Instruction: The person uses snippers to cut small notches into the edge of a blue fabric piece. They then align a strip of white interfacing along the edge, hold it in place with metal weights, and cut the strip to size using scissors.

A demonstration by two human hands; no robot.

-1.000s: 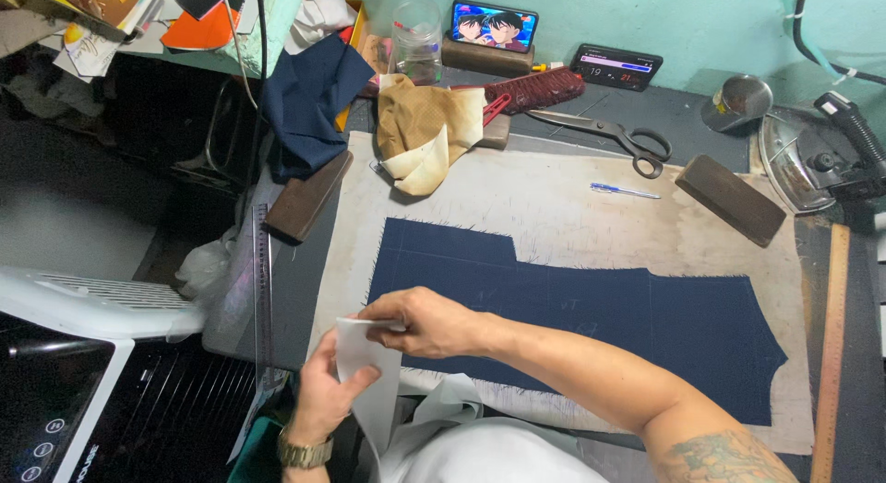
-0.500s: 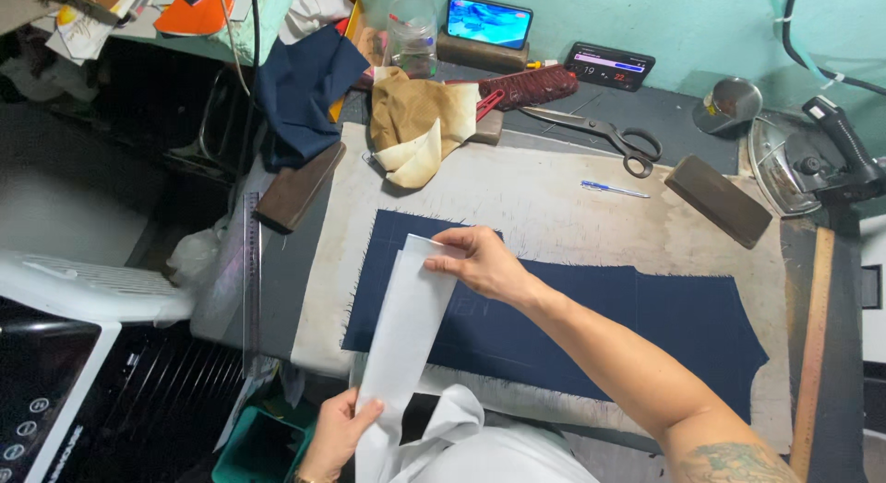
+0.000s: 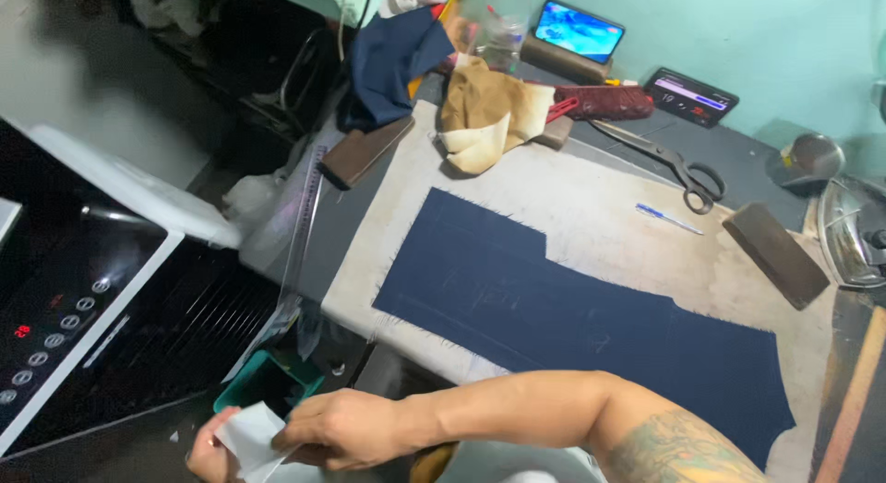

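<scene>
Low at the table's near edge, w/ both hands off the work surface: our left hand (image 3: 210,457) pinches a white scrap (image 3: 247,437) from below, and our right hand (image 3: 343,429) grips its other side, fingers curled shut on it. Above a teal bin (image 3: 268,383). The navy fabric piece (image 3: 572,312) lies flat & already cut on the pale board (image 3: 591,206), nothing on it yet. Scissors (image 3: 674,165), a blue pen (image 3: 666,218) & a wood block (image 3: 775,254) sit untouched to the right.
</scene>
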